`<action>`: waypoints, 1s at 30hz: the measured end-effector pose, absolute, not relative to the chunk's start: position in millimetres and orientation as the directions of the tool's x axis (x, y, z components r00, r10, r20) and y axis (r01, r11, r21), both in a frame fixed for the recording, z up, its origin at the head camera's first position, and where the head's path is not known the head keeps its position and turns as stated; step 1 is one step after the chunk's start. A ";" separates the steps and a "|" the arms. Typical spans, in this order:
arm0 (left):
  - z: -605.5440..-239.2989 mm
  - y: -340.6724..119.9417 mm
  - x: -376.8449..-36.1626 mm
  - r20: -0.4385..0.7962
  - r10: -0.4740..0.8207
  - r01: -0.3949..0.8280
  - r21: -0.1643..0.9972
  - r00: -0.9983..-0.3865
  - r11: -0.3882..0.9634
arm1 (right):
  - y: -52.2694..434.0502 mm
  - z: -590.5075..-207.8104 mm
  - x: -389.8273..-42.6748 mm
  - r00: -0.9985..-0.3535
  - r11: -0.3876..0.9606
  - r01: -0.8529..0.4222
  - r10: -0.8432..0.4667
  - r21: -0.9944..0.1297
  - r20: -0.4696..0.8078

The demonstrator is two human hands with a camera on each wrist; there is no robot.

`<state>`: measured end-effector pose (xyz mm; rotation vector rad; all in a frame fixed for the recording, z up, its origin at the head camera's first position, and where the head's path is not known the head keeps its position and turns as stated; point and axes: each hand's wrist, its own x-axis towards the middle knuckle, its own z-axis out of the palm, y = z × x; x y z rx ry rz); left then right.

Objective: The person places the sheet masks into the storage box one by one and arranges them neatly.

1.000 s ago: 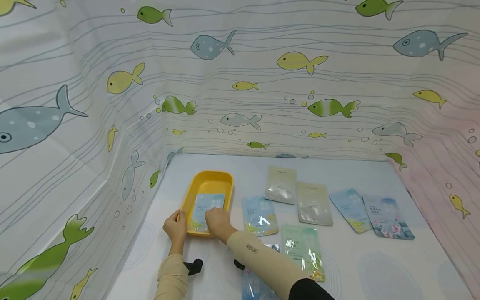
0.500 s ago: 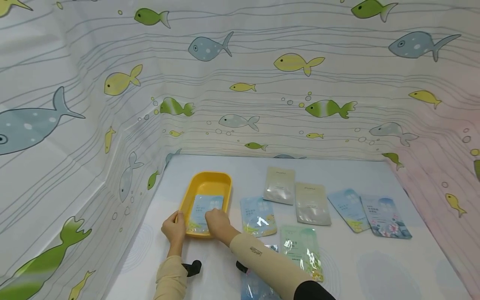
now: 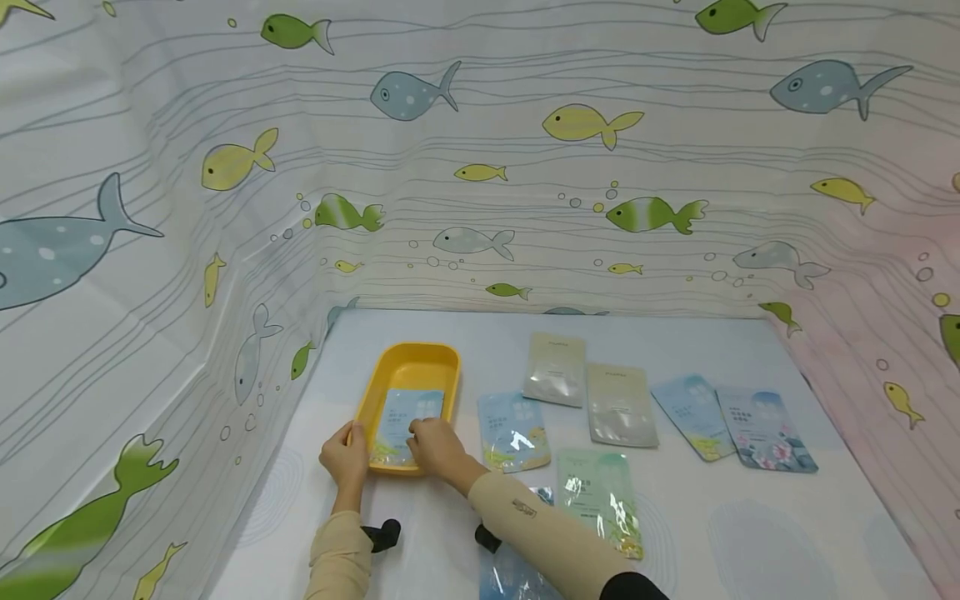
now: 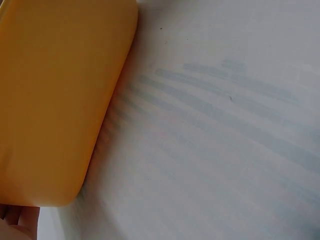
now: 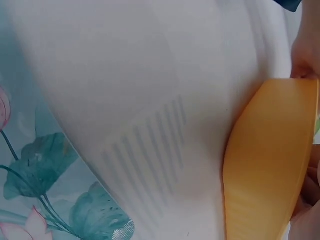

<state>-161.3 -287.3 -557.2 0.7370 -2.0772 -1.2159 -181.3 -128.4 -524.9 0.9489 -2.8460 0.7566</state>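
Observation:
A yellow tray (image 3: 408, 367) stands at the table's left side, and a blue sachet (image 3: 405, 410) lies inside it. My left hand (image 3: 345, 454) grips the tray's near left corner, thumb over the rim. My right hand (image 3: 435, 442) reaches over the near rim with curled fingers pinching the sachet's near end. The left wrist view shows the tray's outer wall (image 4: 55, 100) on the white cloth, with a bit of my left hand (image 4: 20, 220) below it. The tray's wall (image 5: 270, 160) is at the right in the right wrist view.
Several more sachets lie right of the tray: a blue one (image 3: 512, 429), a green one (image 3: 600, 500), two beige ones (image 3: 555, 369) (image 3: 621, 404) and two blue ones further right (image 3: 765, 429). A lotus-print sachet (image 5: 50, 190) lies under my right wrist. Fish-print curtains (image 3: 187, 250) wall the table.
Both hands stay at the tray. My right hand has shifted slightly on the sachet, and the view has drifted a little.

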 end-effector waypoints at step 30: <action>-552.5 -285.9 -160.1 0.200 -0.729 -0.168 0.902 -0.655 0.398 | -40.2 -513.6 -148.9 -0.877 0.450 -0.476 -0.305 -0.756 0.371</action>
